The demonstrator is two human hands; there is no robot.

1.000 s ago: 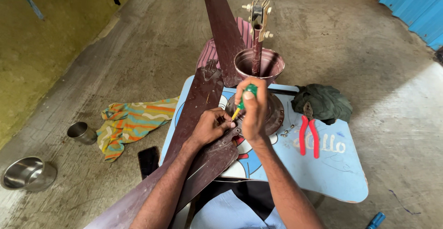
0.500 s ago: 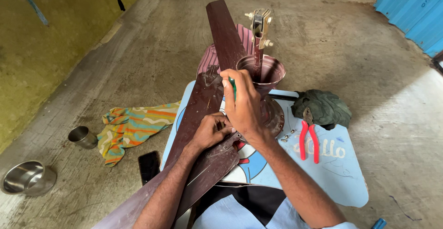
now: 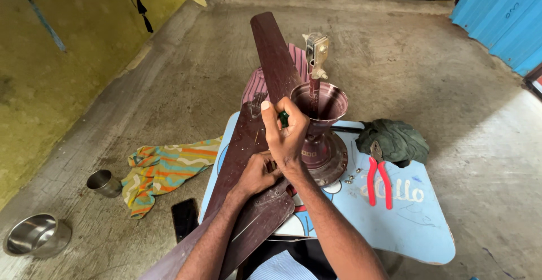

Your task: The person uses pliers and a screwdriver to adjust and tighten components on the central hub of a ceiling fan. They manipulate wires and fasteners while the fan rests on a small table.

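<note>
Head view, the only one. Right hand point(image 3: 287, 133) is raised over the fan hub, fingers pressed together around a green-handled screwdriver point(image 3: 283, 118); only a bit of green shows between thumb and fingers, so the shaft and tip are hidden. The handle seems to run roughly up-down, tip end toward the blade joint below the hand, but that can't be confirmed.

Left hand point(image 3: 257, 174) sits lower and nearer the body, fingers curled down onto the brown fan blade point(image 3: 240, 161) where it meets the motor housing point(image 3: 324, 156). Whether it pinches a screw or only presses the blade, cannot tell.

Key relation: the blade's long axis runs from the lower left, by the person's lap, up toward the hub; a second blade point(image 3: 274, 54) runs on up and away. The joint lies just below the right hand and just beyond the left, so the left hand is nearer to it, while the right holds the tool above it.

Fan lies on a light blue tabletop point(image 3: 418, 229), its cup-shaped canopy point(image 3: 327, 102) and rod standing upright. Red-handled pliers point(image 3: 379, 181) and small loose screws point(image 3: 353, 176) lie to the right of the housing, apart from both hands. A dark green cloth point(image 3: 395, 139) lies beyond the pliers. On the floor to the left: striped cloth point(image 3: 166, 167), steel cup point(image 3: 104, 182), steel bowl point(image 3: 36, 235), dark phone point(image 3: 184, 218).
</note>
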